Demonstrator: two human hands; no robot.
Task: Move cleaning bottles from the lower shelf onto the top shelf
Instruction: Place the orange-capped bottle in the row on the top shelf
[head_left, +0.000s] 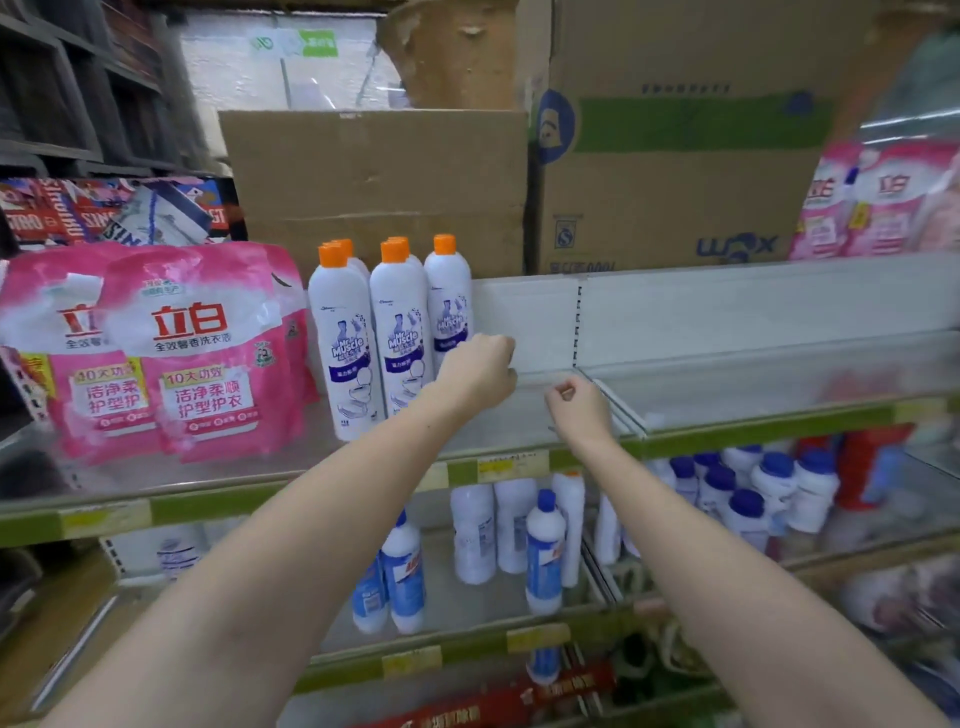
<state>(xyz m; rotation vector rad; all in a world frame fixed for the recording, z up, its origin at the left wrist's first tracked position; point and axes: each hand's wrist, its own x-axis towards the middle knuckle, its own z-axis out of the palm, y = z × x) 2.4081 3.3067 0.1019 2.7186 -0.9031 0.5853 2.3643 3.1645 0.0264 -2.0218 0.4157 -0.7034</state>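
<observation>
Two bare arms reach up to the top shelf (519, 415); the left hand (480, 371) is curled into a loose fist, just beside the lowest part of the rightmost white bottle (448, 306); I cannot tell if it touches the bottle, and it does not seem to hold anything; the right hand (576, 402) is a little to the right, low over the bare shelf, with its fingers curled in and the thumb and first finger pinched together; nothing can be seen in it.

The white bottles with orange caps stand upright in a tight group on the top shelf, some in front and some behind; big pink bags (202, 353) of wash soap stand just left of them; to the right of the hands the top shelf is bare and white; more pink bags (878, 202) sit far to the right, and they look blurry.

Brown cardboard boxes (379, 182) stand behind the top shelf, and a bigger box with a green stripe (675, 156) is on the right.

On the lower shelf (467, 603), under the arms, more bottles stand; some are plain white (472, 535), and some have blue caps and blue labels (544, 556); two with blue labels (402, 577) stand near the front edge; farther right is a bunch of short white bottles with dark blue caps (774, 483).
</observation>
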